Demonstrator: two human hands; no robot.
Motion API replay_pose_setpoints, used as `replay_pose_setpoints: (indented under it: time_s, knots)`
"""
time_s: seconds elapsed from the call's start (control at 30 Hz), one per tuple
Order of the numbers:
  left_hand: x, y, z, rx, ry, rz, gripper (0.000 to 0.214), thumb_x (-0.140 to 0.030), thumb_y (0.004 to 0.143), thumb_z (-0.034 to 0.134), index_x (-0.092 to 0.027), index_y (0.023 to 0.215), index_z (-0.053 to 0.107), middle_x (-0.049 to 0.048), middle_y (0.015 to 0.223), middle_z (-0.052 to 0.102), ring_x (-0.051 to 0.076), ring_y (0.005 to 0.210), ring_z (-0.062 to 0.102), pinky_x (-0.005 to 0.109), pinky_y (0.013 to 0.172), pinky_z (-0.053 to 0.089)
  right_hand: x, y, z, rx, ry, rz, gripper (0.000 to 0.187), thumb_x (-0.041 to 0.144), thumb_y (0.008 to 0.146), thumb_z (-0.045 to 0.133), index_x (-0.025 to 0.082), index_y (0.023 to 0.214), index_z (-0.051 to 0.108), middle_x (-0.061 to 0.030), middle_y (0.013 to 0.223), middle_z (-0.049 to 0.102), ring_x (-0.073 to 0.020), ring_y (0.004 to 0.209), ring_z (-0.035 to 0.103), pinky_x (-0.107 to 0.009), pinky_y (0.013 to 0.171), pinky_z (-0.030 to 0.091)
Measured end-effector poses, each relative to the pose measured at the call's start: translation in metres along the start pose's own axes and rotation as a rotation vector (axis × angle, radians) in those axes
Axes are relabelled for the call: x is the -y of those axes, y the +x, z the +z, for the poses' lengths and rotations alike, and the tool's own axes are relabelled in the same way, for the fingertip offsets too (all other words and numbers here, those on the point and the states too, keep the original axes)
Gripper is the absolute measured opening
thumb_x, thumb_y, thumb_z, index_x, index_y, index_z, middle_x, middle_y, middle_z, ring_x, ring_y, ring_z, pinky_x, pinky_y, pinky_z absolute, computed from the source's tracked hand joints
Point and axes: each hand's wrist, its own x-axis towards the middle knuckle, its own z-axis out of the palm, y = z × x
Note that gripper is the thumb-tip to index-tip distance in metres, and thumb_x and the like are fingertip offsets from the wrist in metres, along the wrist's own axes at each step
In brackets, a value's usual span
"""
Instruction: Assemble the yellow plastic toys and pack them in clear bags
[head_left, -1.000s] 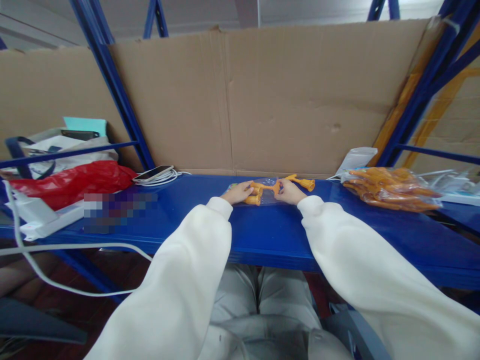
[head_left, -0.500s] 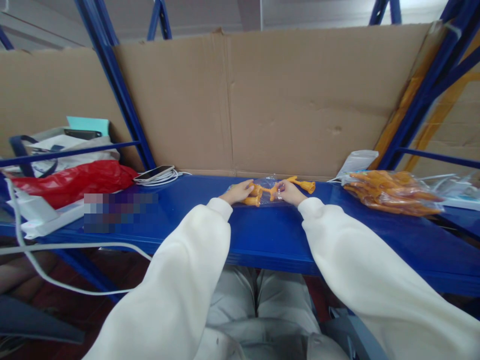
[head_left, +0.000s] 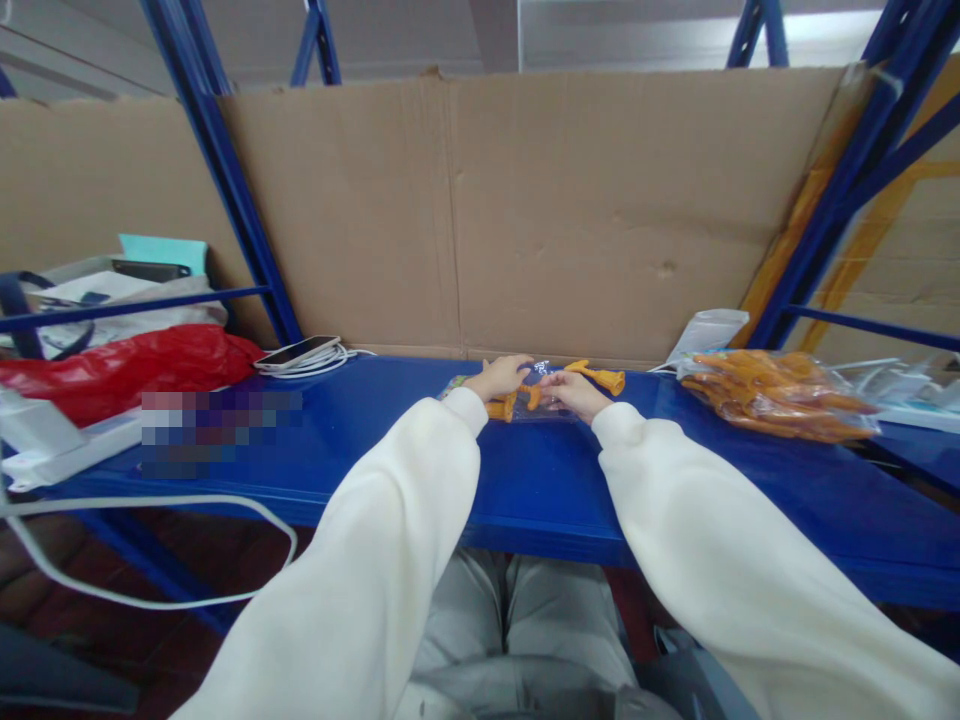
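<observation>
A clear plastic bag (head_left: 544,412) with orange plastic pieces (head_left: 501,408) in it lies on the blue shelf in front of me. My left hand (head_left: 501,378) reaches over the bag from the left, its fingers bent down onto the plastic. From the right, my right hand (head_left: 576,393) pinches the bag near its right side. A small orange part shows between the two hands; fingers and glare hide its full shape. Just behind my right hand lies a loose orange piece (head_left: 604,379) with a flared end.
To the right sits a larger clear bag of orange pieces (head_left: 772,392). A phone (head_left: 298,352) with a coiled white cable, a red plastic bag (head_left: 142,370) and a white power strip (head_left: 75,458) are at the left. Cardboard (head_left: 555,220) stands along the back.
My left hand has moved right, closer to my right hand, across the bag. The orange part between the hands is turned differently. The camera view has shifted slightly.
</observation>
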Motion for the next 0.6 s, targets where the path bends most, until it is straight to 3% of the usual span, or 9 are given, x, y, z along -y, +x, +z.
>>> replay_pose_setpoints:
  time_s: [0.1, 0.2, 0.33, 0.43, 0.6]
  knots:
    - [-0.011, 0.0, 0.003, -0.005, 0.084, -0.056, 0.032, -0.023, 0.097, 0.053, -0.024, 0.123, 0.072, 0.0115, 0.141, 0.066, 0.036, 0.139, 0.053, 0.071, 0.119, 0.025, 0.001, 0.0, 0.0, 0.003, 0.031, 0.004, 0.021, 0.0, 0.084, 0.06, 0.019, 0.076, 0.057, 0.0007, 0.065, 0.067, -0.01, 0.061, 0.066, -0.02, 0.065, 0.055]
    - [-0.018, -0.001, 0.005, -0.043, 0.108, -0.062, 0.026, -0.019, 0.094, 0.056, -0.02, 0.11, 0.076, 0.0129, 0.125, 0.075, 0.035, 0.129, 0.061, 0.068, 0.117, 0.031, 0.001, 0.0, 0.0, 0.005, 0.059, 0.014, 0.024, -0.003, 0.085, 0.057, 0.019, 0.077, 0.056, 0.002, 0.063, 0.065, -0.009, 0.057, 0.064, -0.018, 0.06, 0.052]
    - [-0.022, -0.003, 0.008, -0.087, 0.074, -0.022, 0.026, -0.015, 0.093, 0.055, -0.016, 0.104, 0.078, 0.0133, 0.115, 0.078, 0.029, 0.113, 0.069, 0.049, 0.108, 0.049, 0.002, -0.001, -0.001, 0.025, 0.117, 0.011, 0.024, -0.003, 0.087, 0.058, 0.019, 0.077, 0.056, 0.0015, 0.065, 0.067, -0.009, 0.058, 0.064, -0.02, 0.062, 0.054]
    - [-0.022, -0.003, 0.012, -0.129, 0.033, 0.027, 0.027, -0.011, 0.091, 0.052, -0.015, 0.1, 0.078, 0.0109, 0.108, 0.079, 0.023, 0.102, 0.071, 0.036, 0.098, 0.054, 0.001, -0.001, -0.004, 0.057, 0.165, -0.004, 0.022, -0.002, 0.087, 0.061, 0.018, 0.079, 0.058, 0.0008, 0.068, 0.069, -0.0096, 0.06, 0.066, -0.02, 0.062, 0.055]
    - [-0.023, -0.007, 0.018, -0.23, -0.023, 0.072, 0.026, -0.006, 0.088, 0.052, -0.015, 0.092, 0.076, 0.006, 0.099, 0.079, 0.018, 0.094, 0.07, 0.03, 0.092, 0.054, -0.004, 0.003, -0.007, 0.135, 0.24, -0.023, 0.021, -0.004, 0.083, 0.065, 0.017, 0.083, 0.062, -0.0008, 0.072, 0.072, -0.0097, 0.061, 0.067, -0.021, 0.065, 0.057]
